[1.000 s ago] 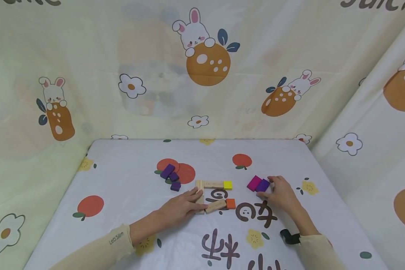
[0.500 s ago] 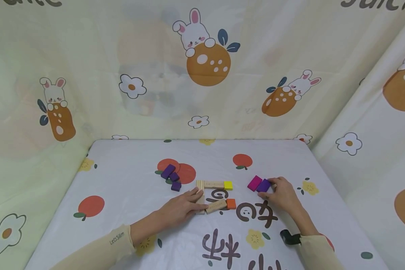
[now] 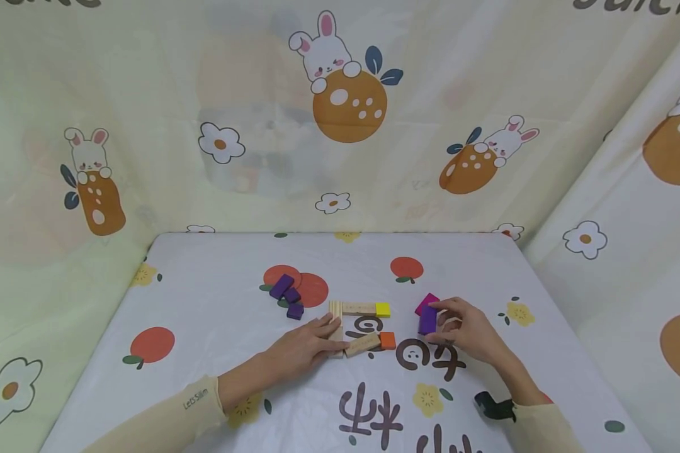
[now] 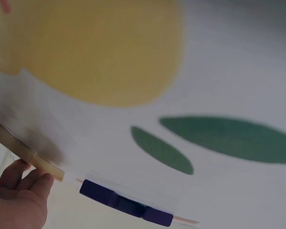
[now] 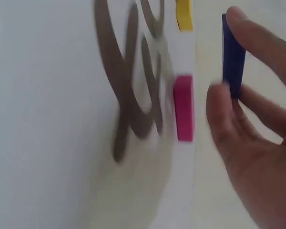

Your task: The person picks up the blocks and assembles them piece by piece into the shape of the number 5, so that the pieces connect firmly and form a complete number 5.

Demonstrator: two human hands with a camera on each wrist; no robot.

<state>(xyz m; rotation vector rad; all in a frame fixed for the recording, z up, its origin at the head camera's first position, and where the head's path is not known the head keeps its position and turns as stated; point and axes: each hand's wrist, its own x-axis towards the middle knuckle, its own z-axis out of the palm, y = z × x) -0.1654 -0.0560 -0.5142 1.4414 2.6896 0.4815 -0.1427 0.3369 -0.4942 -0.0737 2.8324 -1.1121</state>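
Observation:
My left hand (image 3: 306,345) rests with extended fingers on an upright-running wooden block (image 3: 335,309) in the middle of the table. From it, a second wooden block (image 3: 359,309) leads right to a yellow block (image 3: 382,309). Below, a slanted wooden block (image 3: 362,345) meets an orange block (image 3: 387,340). Thumb and fingers of my right hand (image 3: 476,330) pinch a purple block (image 3: 427,319), which the right wrist view shows raised off the table. Partly behind that purple block in the head view lies a magenta block (image 3: 424,303), flat on the cloth.
Several dark purple blocks (image 3: 282,287) lie at the upper left, beyond my left hand. A patterned white cloth (image 3: 215,283) covers the table, and a printed curtain (image 3: 260,182) hangs along its far edge. A black strap piece (image 3: 493,406) sits at my right wrist.
My right hand has picked up the purple block from beside the magenta one, turned it and moved it slightly left. The left hand has stayed in place.

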